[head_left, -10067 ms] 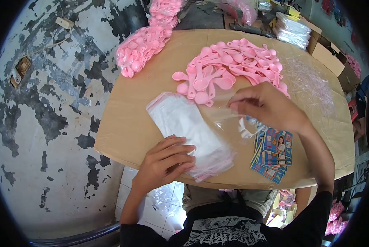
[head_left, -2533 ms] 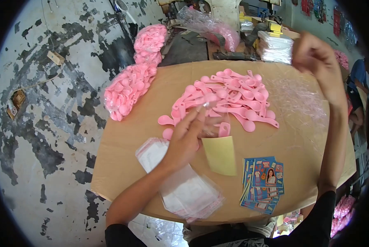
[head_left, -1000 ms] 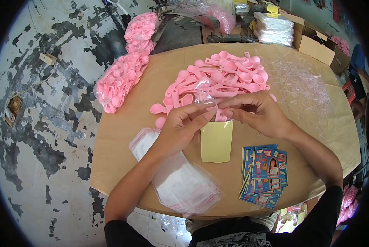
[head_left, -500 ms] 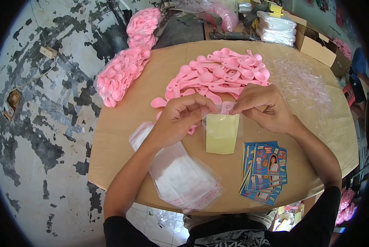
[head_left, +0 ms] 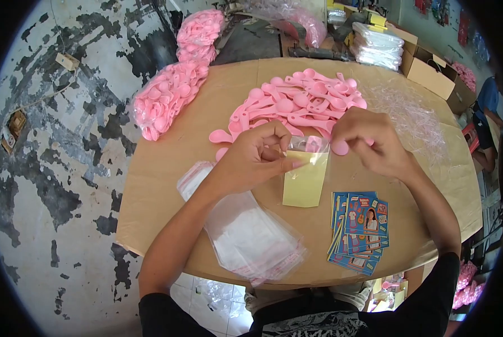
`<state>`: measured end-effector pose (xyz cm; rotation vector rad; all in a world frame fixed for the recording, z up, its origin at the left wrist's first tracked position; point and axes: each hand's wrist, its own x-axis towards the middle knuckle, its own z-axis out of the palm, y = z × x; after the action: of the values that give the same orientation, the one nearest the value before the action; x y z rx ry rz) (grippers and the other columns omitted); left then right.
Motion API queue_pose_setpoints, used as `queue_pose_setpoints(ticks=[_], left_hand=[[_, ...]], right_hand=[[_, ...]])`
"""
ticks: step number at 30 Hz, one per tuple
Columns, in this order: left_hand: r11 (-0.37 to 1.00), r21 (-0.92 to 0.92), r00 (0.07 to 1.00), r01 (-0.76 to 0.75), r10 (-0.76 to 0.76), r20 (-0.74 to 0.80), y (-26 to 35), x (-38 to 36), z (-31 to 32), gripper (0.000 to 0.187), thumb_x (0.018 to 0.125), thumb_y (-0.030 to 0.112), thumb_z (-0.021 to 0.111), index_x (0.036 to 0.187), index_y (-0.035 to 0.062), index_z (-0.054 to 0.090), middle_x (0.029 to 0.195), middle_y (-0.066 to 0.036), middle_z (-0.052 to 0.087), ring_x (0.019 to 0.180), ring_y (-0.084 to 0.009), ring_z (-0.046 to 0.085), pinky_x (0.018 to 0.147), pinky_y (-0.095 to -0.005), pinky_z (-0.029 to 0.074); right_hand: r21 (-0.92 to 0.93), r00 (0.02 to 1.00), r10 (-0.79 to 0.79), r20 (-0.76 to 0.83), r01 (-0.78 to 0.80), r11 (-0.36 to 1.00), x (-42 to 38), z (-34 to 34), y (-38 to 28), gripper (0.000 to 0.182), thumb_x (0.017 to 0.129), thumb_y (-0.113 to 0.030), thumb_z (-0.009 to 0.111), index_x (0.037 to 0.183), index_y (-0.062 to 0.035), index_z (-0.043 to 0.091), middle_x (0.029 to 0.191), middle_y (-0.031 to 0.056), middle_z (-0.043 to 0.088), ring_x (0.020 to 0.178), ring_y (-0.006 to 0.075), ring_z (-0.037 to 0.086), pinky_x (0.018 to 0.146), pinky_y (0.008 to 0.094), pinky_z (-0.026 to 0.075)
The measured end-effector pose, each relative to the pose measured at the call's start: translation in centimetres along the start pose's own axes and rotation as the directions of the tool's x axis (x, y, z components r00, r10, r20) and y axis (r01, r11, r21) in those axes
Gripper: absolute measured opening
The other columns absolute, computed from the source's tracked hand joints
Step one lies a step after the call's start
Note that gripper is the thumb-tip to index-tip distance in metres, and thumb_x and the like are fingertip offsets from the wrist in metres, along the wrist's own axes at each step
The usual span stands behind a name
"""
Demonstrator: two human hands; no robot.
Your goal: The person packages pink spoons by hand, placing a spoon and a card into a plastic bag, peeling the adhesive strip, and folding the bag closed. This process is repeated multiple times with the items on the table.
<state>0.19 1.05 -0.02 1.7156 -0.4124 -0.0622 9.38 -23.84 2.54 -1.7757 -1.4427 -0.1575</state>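
Bag (head_left: 300, 144): hanging upright above the tabletop (head_left: 156, 174), just in front of the spoons; no longer being held at its right corner; catching glints along thin, glossy, clear film.
Left hand (head_left: 254, 157): clamping thumb and fingers on the bag's left side near its mouth, pressing the thumb over the front.
Right hand (head_left: 386, 146): coming off the bag's right corner since half a second ago, curling its fingers just beside the film; hiding the fingertips, so not showing whether pinched or parted, bare or gripping.
Change of hold: passing from two hands to one, probably leaving the mouth less tautly spread and the left pinch bearing all the weight.
Yellow card (head_left: 305, 185): apparently sitting within the bag, showing a plain, stiff, straight-edged face.
Pink handle end (head_left: 313, 144): showing through film above the yellow card, rounding off around a hole; not revealing whether inside or behind.
Spoons (head_left: 302, 101): lying heaped, combining smooth pink plastic, round bowls and flat handles.
Bag stack (head_left: 254, 241): fanning loosely, looking milky where layered, bearing pinkish edge strips.
Printed cards (head_left: 366, 219): overlapping at the right, showing blue rectangular fronts.
Clear strips (head_left: 411, 109): tangling thinly beyond the right hand.
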Motion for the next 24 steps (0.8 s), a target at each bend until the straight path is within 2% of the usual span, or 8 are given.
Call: queue_pose_setpoints(ticks=[4, 11, 13, 14, 16, 18, 20, 24], left_hand=[[0.996, -0.086, 0.998, -0.031, 0.035, 0.051, 0.8, -0.3, 0.1, 0.026, 0.083, -0.002, 0.069, 0.098, 0.0048, 0.048, 0.094, -0.002, 0.06, 0.091, -0.0073, 0.062, 0.067, -0.0203, 0.049], [0.97, 0.183, 0.984, -0.158, 0.171, -0.056, 5.1, -2.9, -1.4, 0.036, 0.087, 0.008, 0.066, 0.121, 0.0034, 0.055, 0.108, -0.005, 0.064, 0.102, -0.0164, 0.06, 0.082, -0.0286, 0.05], [0.935, 0.351, 0.995, -0.047, 0.074, -0.064, 6.7, -6.1, -1.8, 0.024, 0.085, 0.007, 0.066, 0.109, 0.0017, 0.065, 0.114, -0.007, 0.064, 0.11, -0.0208, 0.06, 0.091, -0.0311, 0.048], [0.896, 0.442, 0.997, -0.041, 0.069, -0.047, 6.5, -8.2, -1.8, 0.024, 0.084, 0.006, 0.067, 0.107, 0.002, 0.065, 0.115, -0.008, 0.064, 0.112, -0.0224, 0.059, 0.092, -0.0321, 0.048], [0.794, 0.608, 0.999, -0.034, 0.042, 0.001, 5.5, -12.0, -1.1, 0.023, 0.081, 0.005, 0.068, 0.104, 0.0026, 0.067, 0.118, -0.009, 0.063, 0.114, -0.0255, 0.059, 0.094, -0.034, 0.048], [0.758, 0.645, 0.995, -0.093, 0.096, 0.031, 2.9, -14.2, 0.7, 0.02, 0.082, 0.007, 0.067, 0.102, 0.0048, 0.066, 0.114, -0.009, 0.064, 0.113, -0.0291, 0.058, 0.094, -0.0355, 0.048], [0.745, 0.659, 0.992, -0.105, 0.126, 0.016, 1.9, -15.2, 2.3, 0.021, 0.08, 0.007, 0.068, 0.101, 0.0055, 0.067, 0.113, -0.009, 0.065, 0.114, -0.0309, 0.057, 0.095, -0.0372, 0.047], [0.759, 0.647, 0.978, -0.074, 0.182, -0.101, 1.1, -15.7, 4.5, 0.02, 0.077, 0.007, 0.072, 0.096, 0.0047, 0.067, 0.115, -0.009, 0.064, 0.118, -0.0304, 0.055, 0.097, -0.039, 0.047]], right_hand=[[0.121, 0.923, 0.353, 0.153, -0.372, 0.92, 0.8, 0.8, -3.9, 0.034, 0.083, 0.0, 0.064, 0.116, -0.0078, 0.064, 0.089, 0.0051, 0.068, 0.075, 0.009, 0.061, 0.065, 0.0259, 0.05], [0.101, 0.91, 0.412, 0.038, -0.414, 0.905, -3.6, -5.1, -7.8, 0.031, 0.085, -0.007, 0.065, 0.116, -0.0044, 0.062, 0.09, 0.0021, 0.067, 0.077, 0.0069, 0.06, 0.068, 0.0225, 0.048], [-0.166, 0.794, 0.467, 0.389, -0.438, 0.884, -6.8, -9.3, -9.9, 0.033, 0.082, -0.005, 0.067, 0.115, -0.0057, 0.063, 0.084, 0.004, 0.068, 0.076, 0.0107, 0.064, 0.07, 0.0245, 0.049], [-0.147, 0.594, 0.576, 0.562, -0.613, 0.776, -8.7, -11.2, -10.0, 0.033, 0.072, -0.012, 0.077, 0.103, -0.0051, 0.068, 0.087, 0.0069, 0.069, 0.077, 0.0177, 0.066, 0.071, 0.0311, 0.05], [-0.333, 0.5, 0.656, 0.566, -0.59, 0.736, -10.1, -11.4, -11.4, 0.026, 0.071, -0.012, 0.078, 0.095, -0.0061, 0.071, 0.085, 0.0063, 0.07, 0.078, 0.0203, 0.066, 0.072, 0.0313, 0.05], [-0.5, 0.783, 0.526, 0.331, -0.327, 0.802, -10.4, -8.8, -11.6, 0.019, 0.076, -0.014, 0.075, 0.091, -0.0046, 0.07, 0.085, 0.0064, 0.069, 0.08, 0.0224, 0.065, 0.074, 0.0325, 0.048], [-0.387, 0.817, 0.536, 0.212, -0.434, 0.814, -7.7, -4.4, -12.2, 0.021, 0.078, -0.021, 0.073, 0.091, -0.0042, 0.069, 0.082, 0.0085, 0.068, 0.081, 0.0264, 0.063, 0.075, 0.0355, 0.047], [-0.255, 0.931, 0.246, 0.271, -0.177, 0.951, -2.9, 4.5, -9.9, 0.033, 0.086, -0.038, 0.064, 0.089, -0.005, 0.069, 0.079, 0.0084, 0.067, 0.078, 0.0267, 0.064, 0.072, 0.0374, 0.048]])
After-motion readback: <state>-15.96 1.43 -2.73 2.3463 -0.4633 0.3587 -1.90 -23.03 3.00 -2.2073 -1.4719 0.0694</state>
